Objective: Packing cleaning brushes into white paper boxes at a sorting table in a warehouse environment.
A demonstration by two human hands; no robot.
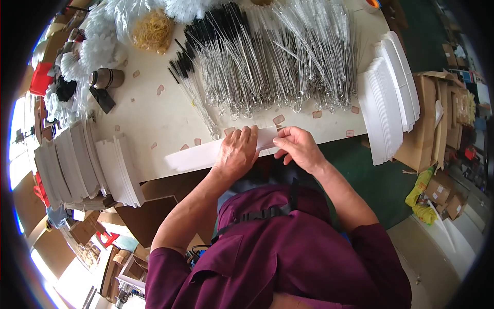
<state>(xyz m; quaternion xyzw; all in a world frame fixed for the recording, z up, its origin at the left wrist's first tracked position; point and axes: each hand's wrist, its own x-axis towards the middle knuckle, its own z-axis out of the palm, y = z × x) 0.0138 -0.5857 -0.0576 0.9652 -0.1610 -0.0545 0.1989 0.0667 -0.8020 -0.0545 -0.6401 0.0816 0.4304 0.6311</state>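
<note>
A long, narrow white carton (198, 154) lies along the front edge of the table and looks flat. My left hand (236, 152) is closed over its middle, the fingers together on top. At the carton's right end my right hand (299, 148) pinches with thumb and forefinger, the other fingers curled below. Just beyond the carton lies a small bundle of thin wire brushes (199, 105), black bristles away from me and looped ends toward me. Farther back is a large heap of such brushes (242, 72), some black-bristled, others with clear or white bristles (319, 51).
Stacks of white cartons stand at the table's left end (77, 165) and right end (383, 110). Back left are a bag of yellow rubber bands (153, 32), a metal flask (109, 78) and white bristly bundles (98, 49). Cardboard boxes (424, 121) sit right of the table (149, 116).
</note>
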